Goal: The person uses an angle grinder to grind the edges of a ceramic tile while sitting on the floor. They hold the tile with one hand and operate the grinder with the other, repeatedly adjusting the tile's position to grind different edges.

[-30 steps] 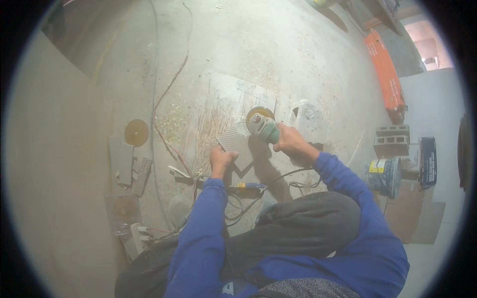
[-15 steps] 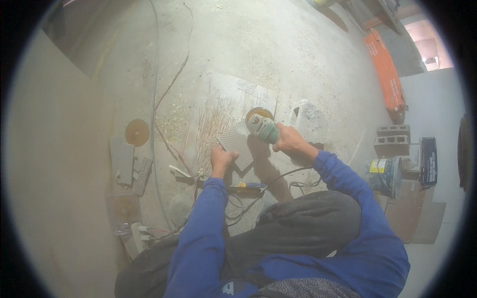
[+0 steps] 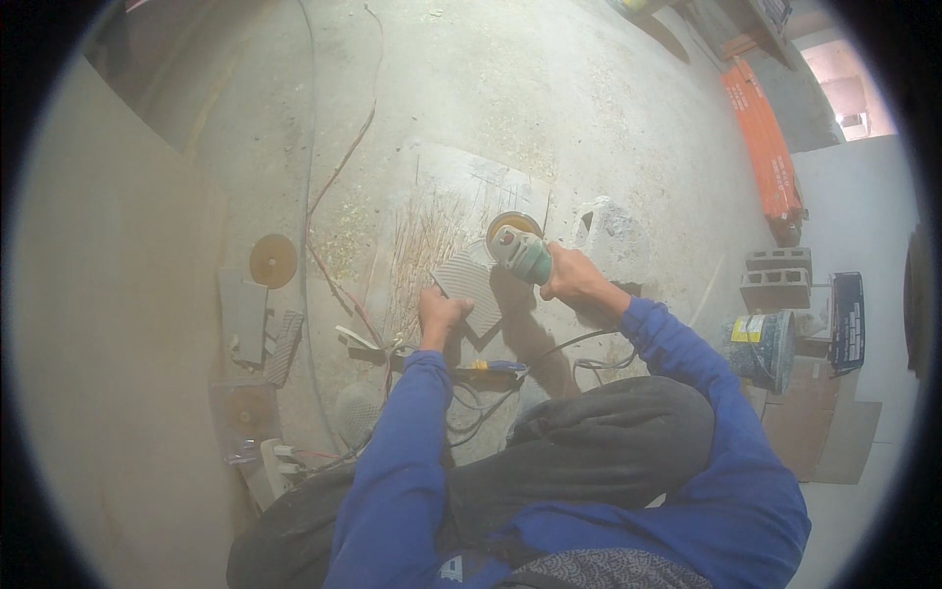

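Observation:
My right hand (image 3: 577, 274) is wrapped round the body of a green angle grinder (image 3: 523, 257). The grinder's round disc (image 3: 514, 225) sits at the far right edge of a grey ribbed tile piece (image 3: 469, 287); whether it touches the tile I cannot tell. My left hand (image 3: 442, 312) grips the tile's near left edge, fingers closed on it. Beneath lies a pale board (image 3: 481, 181) scored with many cut lines. Close to my left wrist rests a tool with a blue and yellow handle (image 3: 498, 366).
Cables (image 3: 475, 428) loop before my knees, near a power strip (image 3: 278, 461). At left lie a spare disc (image 3: 272, 261) and tile offcuts (image 3: 242, 316). A broken block (image 3: 610, 231), hollow blocks (image 3: 775, 288), a bucket (image 3: 761, 349) and a long orange box (image 3: 763, 145) stand right. Dust hazes the air.
Hardly anything differs. Both hands, the grinder and the tile appear almost where they were, with a tiny shift of the whole view.

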### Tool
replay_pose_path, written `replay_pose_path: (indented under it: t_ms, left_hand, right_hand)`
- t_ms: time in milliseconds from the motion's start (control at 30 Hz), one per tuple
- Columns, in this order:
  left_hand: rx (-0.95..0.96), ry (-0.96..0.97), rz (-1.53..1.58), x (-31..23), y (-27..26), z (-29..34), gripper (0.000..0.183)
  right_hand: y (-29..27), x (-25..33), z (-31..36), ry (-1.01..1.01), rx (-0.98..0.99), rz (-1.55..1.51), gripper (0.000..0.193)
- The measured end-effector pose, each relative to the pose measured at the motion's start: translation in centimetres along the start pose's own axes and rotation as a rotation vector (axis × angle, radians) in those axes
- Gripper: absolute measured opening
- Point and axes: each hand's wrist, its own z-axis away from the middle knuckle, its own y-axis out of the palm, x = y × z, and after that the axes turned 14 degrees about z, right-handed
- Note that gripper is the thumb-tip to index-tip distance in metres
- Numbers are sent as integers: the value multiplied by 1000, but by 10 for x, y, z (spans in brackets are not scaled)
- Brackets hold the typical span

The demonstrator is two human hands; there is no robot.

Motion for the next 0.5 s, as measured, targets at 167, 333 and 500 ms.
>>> replay_pose_path:
  t_ms: [167, 333, 500]
  left_hand:
    - [-1, -15, 2, 0, 0, 0, 34]
    - [6, 0, -15, 4, -1, -2, 33]
    - [5, -2, 11, 4, 0, -3, 33]
  right_hand:
    - [-1, 1, 0, -4, -1, -1, 65]
    - [-1, 1, 0, -12, -7, 3, 65]
    - [1, -1, 0, -23, -16, -13, 65]
